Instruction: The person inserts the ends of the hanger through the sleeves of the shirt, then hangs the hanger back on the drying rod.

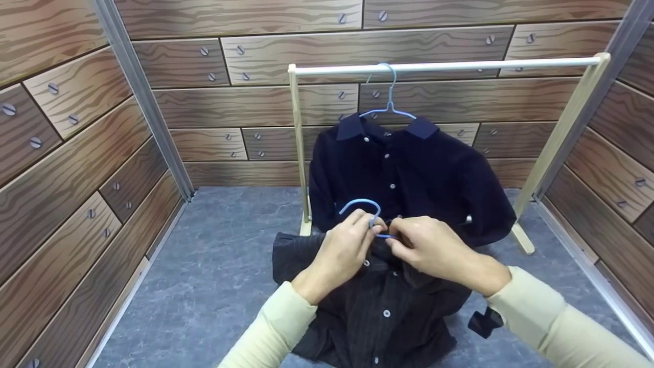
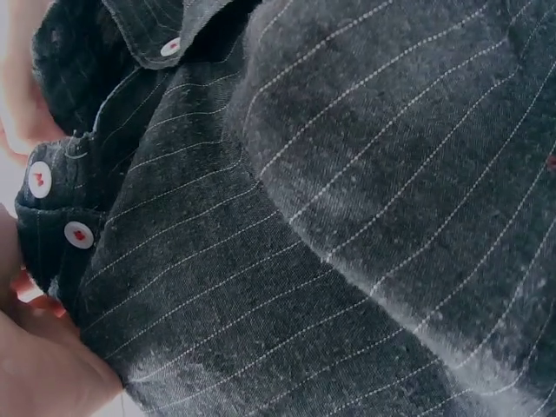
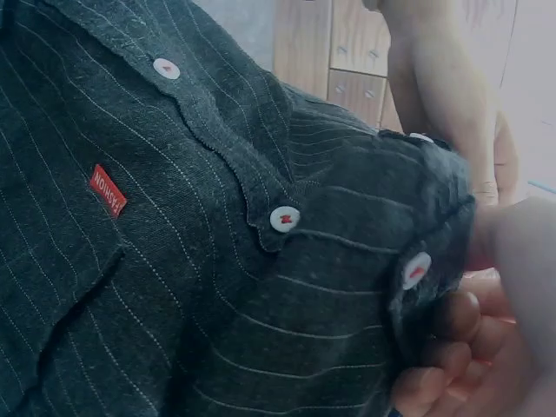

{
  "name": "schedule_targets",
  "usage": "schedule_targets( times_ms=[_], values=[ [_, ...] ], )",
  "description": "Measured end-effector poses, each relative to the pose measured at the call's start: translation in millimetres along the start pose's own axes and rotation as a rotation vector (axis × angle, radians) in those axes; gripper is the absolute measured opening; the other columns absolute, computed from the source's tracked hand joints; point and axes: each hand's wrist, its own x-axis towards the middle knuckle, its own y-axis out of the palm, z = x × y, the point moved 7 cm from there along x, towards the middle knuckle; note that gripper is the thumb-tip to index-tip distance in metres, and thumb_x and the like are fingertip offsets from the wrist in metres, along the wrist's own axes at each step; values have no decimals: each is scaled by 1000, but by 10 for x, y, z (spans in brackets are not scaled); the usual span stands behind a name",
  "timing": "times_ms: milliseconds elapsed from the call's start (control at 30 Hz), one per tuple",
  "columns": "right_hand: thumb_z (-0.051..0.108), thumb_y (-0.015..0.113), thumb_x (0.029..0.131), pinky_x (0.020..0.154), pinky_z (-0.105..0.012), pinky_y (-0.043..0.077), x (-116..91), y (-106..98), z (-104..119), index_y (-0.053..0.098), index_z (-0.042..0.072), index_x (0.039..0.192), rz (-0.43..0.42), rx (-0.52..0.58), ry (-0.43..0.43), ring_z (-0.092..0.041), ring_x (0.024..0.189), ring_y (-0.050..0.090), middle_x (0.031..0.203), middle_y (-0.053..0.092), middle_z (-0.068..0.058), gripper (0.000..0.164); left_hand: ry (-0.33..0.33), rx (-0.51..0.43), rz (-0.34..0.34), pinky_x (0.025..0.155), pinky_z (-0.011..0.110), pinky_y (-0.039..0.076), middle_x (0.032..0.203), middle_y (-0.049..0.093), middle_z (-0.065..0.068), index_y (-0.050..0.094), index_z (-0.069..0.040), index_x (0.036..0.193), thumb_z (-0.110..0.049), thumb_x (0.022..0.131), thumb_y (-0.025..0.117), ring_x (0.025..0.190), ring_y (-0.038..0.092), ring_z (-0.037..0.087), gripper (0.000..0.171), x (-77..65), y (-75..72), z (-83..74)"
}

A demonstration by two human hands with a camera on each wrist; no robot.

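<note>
A dark pinstriped shirt (image 1: 378, 306) with white buttons lies on the grey surface in the head view, its collar end between the two hands. A blue clothes hanger (image 1: 361, 201) sits at its neck, hook upward. My left hand (image 1: 347, 245) grips the hanger near the base of the hook. Its fingers also meet the collar fabric in the left wrist view. My right hand (image 1: 434, 248) pinches the shirt's collar, thumb and fingers curled round the cloth in the right wrist view. Part of the hanger's bar shows between the hands; the rest is hidden by shirt and fingers.
Behind the hands, a navy shirt (image 1: 429, 174) hangs on another blue hanger (image 1: 391, 99) from the white rail (image 1: 460, 66) of a wooden-legged rack. Wood-patterned walls (image 1: 230, 107) enclose the grey surface (image 1: 204, 266). A small black object (image 1: 485, 323) shows beside the right sleeve.
</note>
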Motion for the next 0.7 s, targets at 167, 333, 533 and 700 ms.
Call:
schedule_targets(
  times_ms=[167, 333, 533, 700],
  values=[
    [21, 72, 87, 52, -26, 43, -12, -16, -53, 60, 21, 75, -13, -36, 6, -5, 56, 48, 62, 52, 14, 17, -11, -31, 104, 89, 31, 54, 120, 64, -2, 58, -16, 131, -37, 106, 43, 104, 65, 12, 37, -25, 18, 87],
    [19, 74, 86, 53, -27, 42, -51, -116, -175, 61, 19, 77, -69, -57, 18, -6, 57, 47, 65, 52, 12, 16, -25, -8, 191, 98, 36, 51, 128, 66, 2, 55, -12, 136, -36, 106, 43, 117, 64, 18, 40, -73, -1, 255],
    [17, 76, 83, 52, -25, 41, -81, -227, -260, 62, 18, 74, -123, -75, -6, -4, 58, 46, 67, 51, 11, 16, 82, 57, 100, 87, 32, 55, 106, 73, 2, 67, -9, 114, -13, 101, 55, 97, 70, 18, 18, -145, -110, 377],
    [17, 77, 83, 51, -26, 43, -95, -318, -270, 67, 18, 76, -177, -97, -75, -3, 58, 46, 73, 49, 9, 13, 46, 26, 89, 83, 32, 56, 99, 74, 1, 68, -10, 107, -11, 98, 58, 92, 71, 16, 14, -169, -175, 493]
  ],
)
